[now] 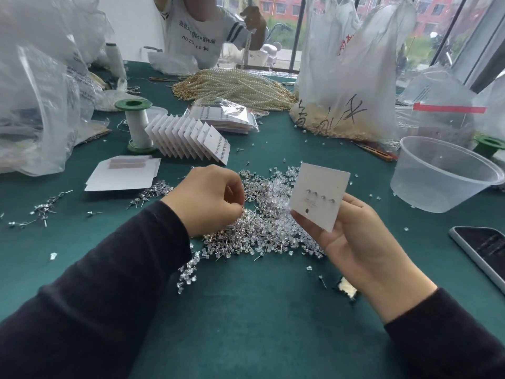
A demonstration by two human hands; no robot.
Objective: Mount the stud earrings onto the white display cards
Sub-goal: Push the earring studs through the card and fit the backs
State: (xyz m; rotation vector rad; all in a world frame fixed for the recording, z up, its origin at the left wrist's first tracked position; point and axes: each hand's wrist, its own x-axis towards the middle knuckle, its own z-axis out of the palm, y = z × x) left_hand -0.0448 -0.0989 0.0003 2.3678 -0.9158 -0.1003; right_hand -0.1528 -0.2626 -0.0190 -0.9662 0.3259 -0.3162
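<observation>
My right hand (pixel 363 242) holds a white display card (pixel 318 196) upright over the table, with several studs set in a row across it. My left hand (pixel 210 199) hovers with curled fingers over a big pile of stud earrings and clear backs (pixel 262 228), its fingertips pinching at a stud at the pile's edge. What sits between the fingertips is too small to make out. A fanned row of filled white cards (pixel 188 139) stands behind the pile.
A clear plastic bowl (pixel 442 173) stands at the right, a phone (pixel 483 250) at the right edge. A thread spool (pixel 136 124), a flat white box (pixel 123 173), plastic bags (pixel 349 77) and pearl strands (pixel 237 86) crowd the back. Another person (pixel 202 31) sits opposite.
</observation>
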